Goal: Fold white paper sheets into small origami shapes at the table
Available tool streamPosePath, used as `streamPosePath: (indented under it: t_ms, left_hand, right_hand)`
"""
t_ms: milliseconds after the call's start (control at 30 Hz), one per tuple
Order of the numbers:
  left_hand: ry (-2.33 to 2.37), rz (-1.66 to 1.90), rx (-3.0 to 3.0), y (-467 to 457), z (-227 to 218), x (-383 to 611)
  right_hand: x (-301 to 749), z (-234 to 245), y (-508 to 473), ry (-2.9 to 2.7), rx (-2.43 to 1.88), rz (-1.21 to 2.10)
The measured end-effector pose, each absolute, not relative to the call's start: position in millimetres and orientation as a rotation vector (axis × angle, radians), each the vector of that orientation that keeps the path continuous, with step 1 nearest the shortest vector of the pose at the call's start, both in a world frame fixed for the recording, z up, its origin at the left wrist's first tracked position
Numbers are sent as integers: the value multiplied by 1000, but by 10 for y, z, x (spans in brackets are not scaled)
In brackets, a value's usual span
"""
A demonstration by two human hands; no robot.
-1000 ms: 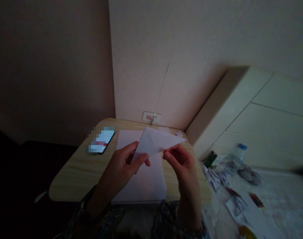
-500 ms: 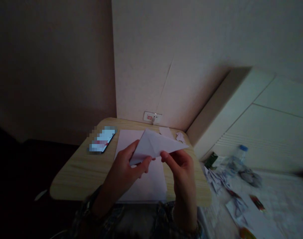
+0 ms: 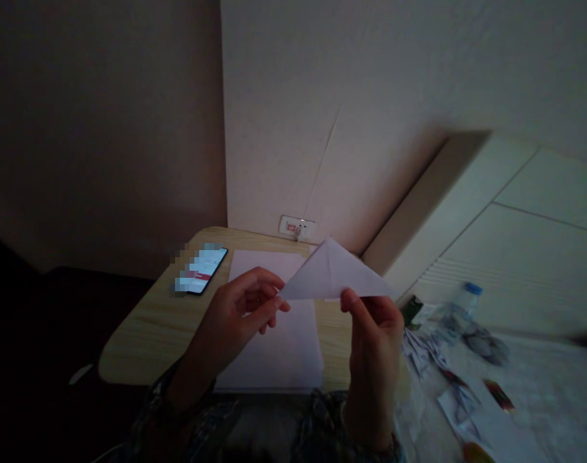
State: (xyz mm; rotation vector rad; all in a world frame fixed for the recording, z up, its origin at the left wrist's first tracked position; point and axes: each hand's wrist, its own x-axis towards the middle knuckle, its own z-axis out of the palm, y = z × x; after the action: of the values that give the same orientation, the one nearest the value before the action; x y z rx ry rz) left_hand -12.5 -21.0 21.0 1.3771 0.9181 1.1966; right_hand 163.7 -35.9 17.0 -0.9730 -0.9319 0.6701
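Paper triangle (image 3: pixel 336 276) held in air above table (image 3: pixel 148 334) - long edge level, running left to right, peak up. Left hand (image 3: pixel 240 315) pinches left corner; right hand (image 3: pixel 375 328) grips bottom edge, nearer middle. Blank sheet (image 3: pixel 274 347) lies flat beneath.

The folded paper (image 3: pixel 334 276) covers the fingertips of your right hand (image 3: pixel 375 328). You can't tell whether your left hand (image 3: pixel 240 315) pinches the paper's 9 o'clock corner or only touches it. That hand also hides part of the sheet (image 3: pixel 274 347) on the table (image 3: pixel 153 328). The phone (image 3: pixel 201 269) has its near end blurred out. At 4 o'clock the clutter on the bed (image 3: pixel 553 379) is too smeared to name, apart from a bottle (image 3: pixel 460 307).
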Motion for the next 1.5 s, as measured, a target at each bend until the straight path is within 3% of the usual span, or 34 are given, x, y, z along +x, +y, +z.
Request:
streamPosePath:
  t_ms: [233, 400, 700, 1300, 1500]
  left_hand:
    - [891, 1211, 1400, -180, 213, -161]
    - [964, 1339, 1385, -159, 240, -209]
    - [714, 1403, 1344, -211, 206, -131]
    - [978, 1352, 1329, -236, 296, -156]
    - [979, 1264, 1392, -227, 265, -185]
  right_hand:
    - [1618, 180, -353, -913, -960, 612]
    - [1622, 138, -308, -928, -1021, 346]
    - [1608, 114, -361, -1650, -916, 29]
    - [1592, 107, -342, -1662, -933, 324]
    - [1565, 106, -354, -1449, -885, 578]
